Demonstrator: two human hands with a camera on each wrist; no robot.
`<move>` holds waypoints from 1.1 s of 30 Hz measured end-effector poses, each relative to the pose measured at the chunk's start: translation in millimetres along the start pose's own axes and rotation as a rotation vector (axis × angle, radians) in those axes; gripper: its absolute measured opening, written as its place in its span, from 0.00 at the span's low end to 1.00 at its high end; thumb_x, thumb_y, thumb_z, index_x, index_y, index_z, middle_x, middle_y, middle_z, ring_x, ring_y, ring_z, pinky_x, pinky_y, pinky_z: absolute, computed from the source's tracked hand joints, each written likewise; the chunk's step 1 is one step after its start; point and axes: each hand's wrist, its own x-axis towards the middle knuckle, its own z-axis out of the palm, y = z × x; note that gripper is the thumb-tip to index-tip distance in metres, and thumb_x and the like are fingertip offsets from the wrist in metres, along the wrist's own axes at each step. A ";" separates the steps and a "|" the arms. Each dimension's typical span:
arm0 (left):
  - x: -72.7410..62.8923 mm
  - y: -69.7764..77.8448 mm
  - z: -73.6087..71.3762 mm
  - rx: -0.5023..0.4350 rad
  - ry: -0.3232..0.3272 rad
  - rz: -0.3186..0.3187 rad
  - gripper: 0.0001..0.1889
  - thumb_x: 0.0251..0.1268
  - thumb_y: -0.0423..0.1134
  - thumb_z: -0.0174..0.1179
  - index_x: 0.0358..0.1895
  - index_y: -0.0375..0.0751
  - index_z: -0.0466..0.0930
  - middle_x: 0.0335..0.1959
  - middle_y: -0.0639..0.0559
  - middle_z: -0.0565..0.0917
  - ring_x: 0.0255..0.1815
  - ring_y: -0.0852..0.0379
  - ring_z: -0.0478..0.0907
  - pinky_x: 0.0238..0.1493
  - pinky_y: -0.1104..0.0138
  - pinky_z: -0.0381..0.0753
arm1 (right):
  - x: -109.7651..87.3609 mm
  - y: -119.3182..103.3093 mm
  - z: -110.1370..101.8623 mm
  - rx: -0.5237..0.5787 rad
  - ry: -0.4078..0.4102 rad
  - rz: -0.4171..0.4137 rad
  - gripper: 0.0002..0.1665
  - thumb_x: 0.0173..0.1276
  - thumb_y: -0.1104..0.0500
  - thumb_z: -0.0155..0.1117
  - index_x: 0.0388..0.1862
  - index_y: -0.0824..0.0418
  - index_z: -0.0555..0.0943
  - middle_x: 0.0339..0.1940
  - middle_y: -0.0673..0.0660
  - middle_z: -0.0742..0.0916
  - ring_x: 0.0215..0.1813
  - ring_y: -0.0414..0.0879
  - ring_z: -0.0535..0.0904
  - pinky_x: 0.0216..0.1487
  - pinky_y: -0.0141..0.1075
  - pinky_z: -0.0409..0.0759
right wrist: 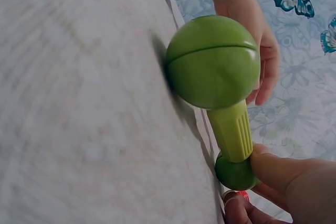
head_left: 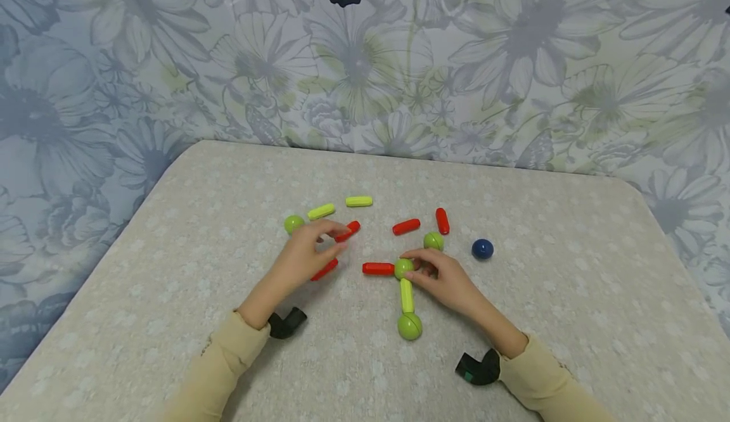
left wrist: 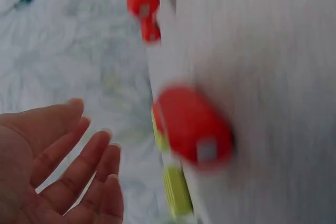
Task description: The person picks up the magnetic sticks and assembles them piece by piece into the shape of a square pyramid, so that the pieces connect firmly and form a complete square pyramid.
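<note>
My right hand (head_left: 445, 279) pinches a green ball (head_left: 403, 268) between thumb and fingers. From that ball a red rod (head_left: 378, 268) points left, and a ribbed yellow-green rod (right wrist: 231, 132) runs toward me to a larger-looking green ball (right wrist: 212, 61) with a seam round it. My left hand (head_left: 308, 254) is over the table with loosely bent fingers and nothing in its grasp, as the left wrist view (left wrist: 68, 171) shows. Its fingertips overlap a red rod (head_left: 349, 230) in the head view. Another red rod (head_left: 325, 269) lies beneath the palm side, partly hidden.
Two yellow-green rods (head_left: 359, 201) and a green ball (head_left: 293, 223) lie at the back left. Toward the back right are two red rods (head_left: 406, 226), another green ball (head_left: 433, 240) and a dark blue ball (head_left: 482, 249). A flowered wall covering (head_left: 365, 80) stands behind the cloth-covered table (head_left: 570, 270).
</note>
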 end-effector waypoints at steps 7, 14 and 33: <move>-3.1 -42.1 -40.4 -0.019 0.191 -0.179 0.17 0.59 0.29 0.63 0.53 0.34 0.77 0.49 0.40 0.78 0.46 0.45 0.76 0.40 0.54 0.75 | -0.8 0.8 -0.2 0.003 0.005 -0.006 0.18 0.62 0.58 0.67 0.51 0.58 0.80 0.34 0.47 0.79 0.30 0.41 0.73 0.31 0.34 0.72; -6.2 -69.4 -47.3 -0.045 0.030 -0.292 0.25 0.61 0.34 0.63 0.62 0.34 0.70 0.57 0.35 0.72 0.51 0.40 0.73 0.47 0.51 0.75 | -2.6 0.4 1.2 0.007 0.022 -0.005 0.17 0.62 0.59 0.67 0.50 0.58 0.81 0.33 0.47 0.78 0.29 0.41 0.72 0.30 0.33 0.71; -4.6 -34.9 -38.1 -0.289 -0.023 -0.264 0.22 0.62 0.36 0.63 0.58 0.32 0.74 0.53 0.41 0.77 0.51 0.46 0.74 0.51 0.60 0.74 | -1.0 3.4 1.7 0.015 0.035 -0.024 0.17 0.61 0.60 0.68 0.50 0.59 0.81 0.33 0.48 0.78 0.30 0.41 0.73 0.31 0.33 0.72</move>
